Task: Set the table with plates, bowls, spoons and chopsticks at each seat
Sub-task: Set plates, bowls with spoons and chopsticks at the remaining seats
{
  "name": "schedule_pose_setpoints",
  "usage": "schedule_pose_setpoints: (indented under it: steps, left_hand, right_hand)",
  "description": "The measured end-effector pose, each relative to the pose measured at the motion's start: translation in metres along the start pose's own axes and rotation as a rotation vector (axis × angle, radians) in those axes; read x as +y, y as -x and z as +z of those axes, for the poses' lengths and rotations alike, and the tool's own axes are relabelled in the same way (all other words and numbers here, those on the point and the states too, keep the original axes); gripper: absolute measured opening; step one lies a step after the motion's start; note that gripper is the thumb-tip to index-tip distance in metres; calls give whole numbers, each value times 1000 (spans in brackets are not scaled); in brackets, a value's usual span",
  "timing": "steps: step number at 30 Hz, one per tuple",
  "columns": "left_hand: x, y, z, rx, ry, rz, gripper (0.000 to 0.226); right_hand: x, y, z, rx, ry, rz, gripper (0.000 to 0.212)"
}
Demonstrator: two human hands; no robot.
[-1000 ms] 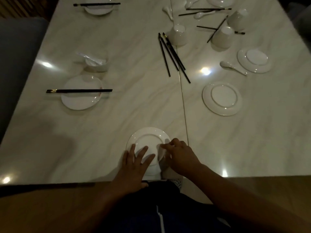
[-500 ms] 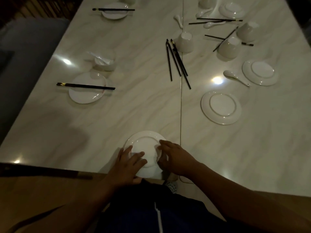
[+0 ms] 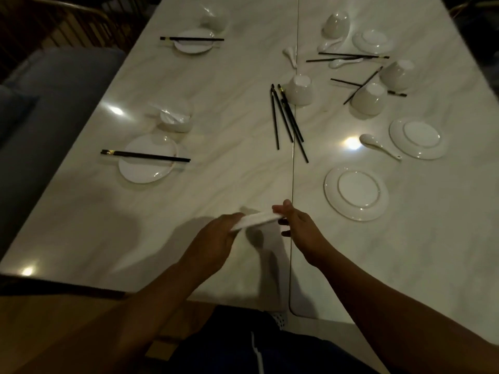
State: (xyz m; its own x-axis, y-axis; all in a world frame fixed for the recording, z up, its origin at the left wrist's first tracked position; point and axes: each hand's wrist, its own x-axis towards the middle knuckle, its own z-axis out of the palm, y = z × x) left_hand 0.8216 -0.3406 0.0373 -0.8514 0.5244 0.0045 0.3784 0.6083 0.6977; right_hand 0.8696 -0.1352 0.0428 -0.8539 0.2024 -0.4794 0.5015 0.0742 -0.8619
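I hold a white plate (image 3: 256, 219) edge-on above the near end of the marble table (image 3: 216, 85). My left hand (image 3: 213, 241) grips its left rim and my right hand (image 3: 299, 228) its right rim. On the left side lies a plate (image 3: 147, 168) with black chopsticks (image 3: 145, 156) across it and a bowl (image 3: 175, 117) holding a spoon behind. A second set plate with chopsticks (image 3: 192, 39) lies farther back. Loose chopsticks (image 3: 286, 117) lie mid-table.
On the right half lie upside-down plates (image 3: 356, 194) (image 3: 417, 138), a spoon (image 3: 378, 141), several inverted bowls (image 3: 368, 99) (image 3: 299, 89), more spoons and scattered chopsticks (image 3: 353, 56). A blue seat (image 3: 46, 103) runs along the table's left edge.
The plate lay flat on the table under both hands; now it is lifted and tilted on edge between them, farther from the near edge.
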Motion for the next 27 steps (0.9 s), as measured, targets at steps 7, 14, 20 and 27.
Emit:
schedule_pose_setpoints:
  steps: [7,14,20,27]
  left_hand:
    - [17,-45,-15,56,743,-673,32]
    - [27,-74,-9,-24,1269,-869,35]
    - [35,-79,-3,-295,1070,-772,21]
    - [27,-93,33,-321,638,-730,19]
  right_hand:
    - [-14,-4,-6,45,-124,19,32]
    - [-12,3,-7,110,-493,132,28]
    - [-3,-2,-36,207,-517,236,25]
    - [12,-5,-80,155,-201,325,15]
